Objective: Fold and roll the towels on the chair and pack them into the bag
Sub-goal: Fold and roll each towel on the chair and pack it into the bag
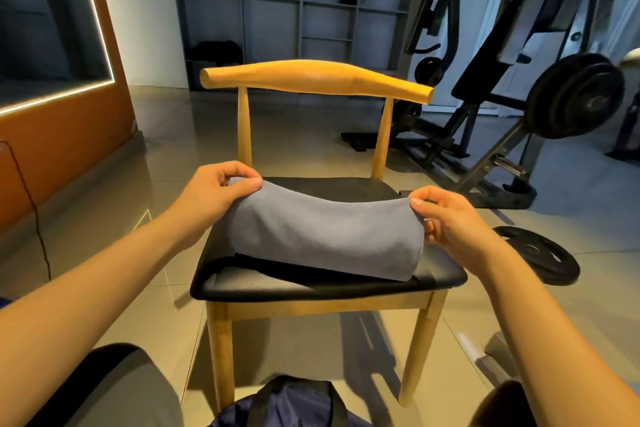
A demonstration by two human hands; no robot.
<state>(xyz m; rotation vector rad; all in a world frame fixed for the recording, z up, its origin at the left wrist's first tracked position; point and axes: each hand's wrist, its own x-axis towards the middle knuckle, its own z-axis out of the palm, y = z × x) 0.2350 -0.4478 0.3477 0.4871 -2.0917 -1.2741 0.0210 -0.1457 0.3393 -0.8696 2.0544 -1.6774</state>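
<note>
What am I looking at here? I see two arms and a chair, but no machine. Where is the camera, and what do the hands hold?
There is no machine: a person works with bare hands. The one camera sits on the person's head and looks forward and down, so the arms enter from below. The left hand and the right hand each pinch one end of a grey towel. It lies on the black seat of a wooden chair, over a dark cloth. A dark blue bag shows at the bottom edge.
</note>
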